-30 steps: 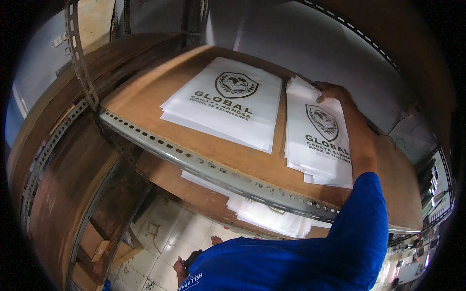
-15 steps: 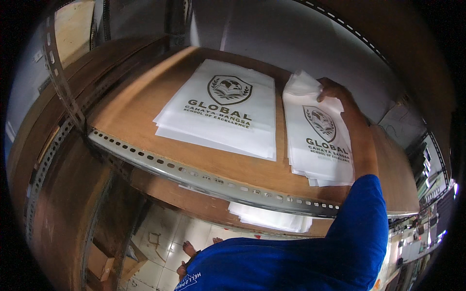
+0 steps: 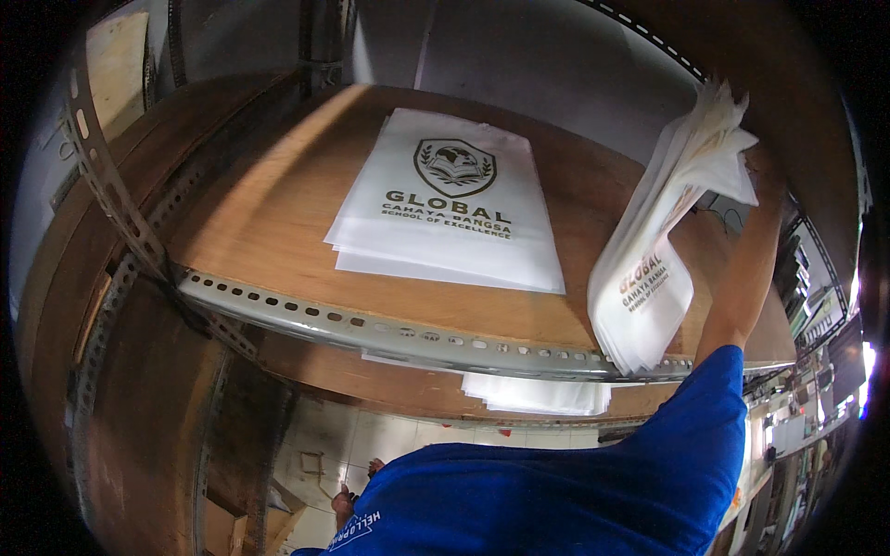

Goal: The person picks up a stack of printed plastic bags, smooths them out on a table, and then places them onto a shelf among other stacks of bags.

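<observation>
My right hand (image 3: 764,174) grips a stack of thin white sheets (image 3: 640,301) by the upper end. The stack hangs tilted and bunched over the right side of the shelf, its lower end near the front rail; a dark print shows on it. Most of the fingers are hidden behind the bunched material. To the left, a second stack of white sheets (image 3: 445,250) lies flat, its top sheet printed with a dark shield crest and lettering. What seems to be my left hand (image 3: 343,505) hangs low beside my blue shirt, too small to read its fingers.
The brown wooden shelf (image 3: 269,222) has a perforated metal rail (image 3: 389,338) along its front edge. A slotted upright post (image 3: 111,195) stands at the left. More white sheets (image 3: 538,394) lie on the level below. Cardboard boxes (image 3: 222,524) sit at the lower left.
The right-hand stack, lying flat on the shelf before, has been lifted at its far end and bunched up. My right hand has moved up and to the right with it.
</observation>
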Action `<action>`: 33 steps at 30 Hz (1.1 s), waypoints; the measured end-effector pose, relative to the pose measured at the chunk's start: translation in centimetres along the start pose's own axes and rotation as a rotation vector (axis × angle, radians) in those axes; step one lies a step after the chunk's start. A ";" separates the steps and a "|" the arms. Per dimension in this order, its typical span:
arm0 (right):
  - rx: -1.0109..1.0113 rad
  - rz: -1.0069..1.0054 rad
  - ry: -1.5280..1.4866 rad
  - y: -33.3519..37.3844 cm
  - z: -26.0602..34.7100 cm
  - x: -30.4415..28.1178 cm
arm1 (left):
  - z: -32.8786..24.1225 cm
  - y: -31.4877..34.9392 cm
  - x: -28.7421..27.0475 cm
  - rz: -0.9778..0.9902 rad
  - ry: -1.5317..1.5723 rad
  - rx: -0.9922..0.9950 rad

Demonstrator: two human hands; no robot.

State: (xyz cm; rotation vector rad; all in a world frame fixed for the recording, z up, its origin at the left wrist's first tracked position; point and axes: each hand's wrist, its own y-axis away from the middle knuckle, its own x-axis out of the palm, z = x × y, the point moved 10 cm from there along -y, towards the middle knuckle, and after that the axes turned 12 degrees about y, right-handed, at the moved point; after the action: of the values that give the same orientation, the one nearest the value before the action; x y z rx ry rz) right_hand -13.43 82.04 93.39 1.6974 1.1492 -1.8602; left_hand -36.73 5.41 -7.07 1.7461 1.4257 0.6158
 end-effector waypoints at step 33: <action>-0.104 0.370 0.114 -22.8 27.8 26.6 | 6.0 1.5 -10.0 -0.211 0.457 -0.220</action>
State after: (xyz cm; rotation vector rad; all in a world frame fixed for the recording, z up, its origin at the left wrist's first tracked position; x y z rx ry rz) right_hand -53.64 81.01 73.74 1.8299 0.8809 -1.4717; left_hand -33.77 -5.89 -8.27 1.3114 1.7452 1.0582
